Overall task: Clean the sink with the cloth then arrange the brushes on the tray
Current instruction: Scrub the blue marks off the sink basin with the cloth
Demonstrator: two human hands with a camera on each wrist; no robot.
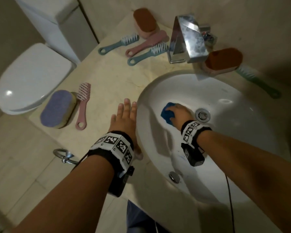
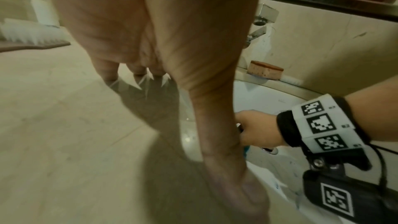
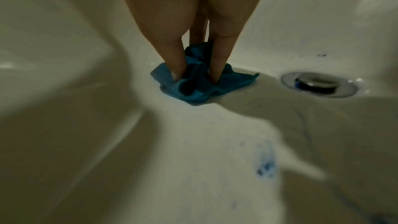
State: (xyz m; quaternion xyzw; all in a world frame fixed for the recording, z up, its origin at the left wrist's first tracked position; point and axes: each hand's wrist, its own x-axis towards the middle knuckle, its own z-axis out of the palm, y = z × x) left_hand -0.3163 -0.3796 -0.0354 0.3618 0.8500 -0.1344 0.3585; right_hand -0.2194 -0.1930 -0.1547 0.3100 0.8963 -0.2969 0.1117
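Note:
My right hand [image 1: 178, 113] is down in the white sink [image 1: 225, 140], just left of the drain [image 1: 202, 114]. It grips a bunched blue cloth [image 1: 166, 112] against the basin. In the right wrist view its fingers [image 3: 176, 60] dig into the folds of the cloth [image 3: 193, 89]. Blue smears [image 3: 264, 163] mark the basin nearer me. My left hand [image 1: 127, 111] lies flat and open on the counter beside the sink's left rim. Two teal brushes [image 1: 119, 43] [image 1: 146, 55] and a pink brush [image 1: 148, 42] lie left of the faucet [image 1: 186, 39]. No tray is in view.
Another pink brush [image 1: 82, 105] and a purple scrub pad [image 1: 58, 109] lie at the counter's left edge. Orange-topped scrubbers sit at the back [image 1: 145, 22] and right of the faucet [image 1: 223, 61], with a long teal brush [image 1: 257, 82] beyond. A toilet [image 1: 32, 78] stands left.

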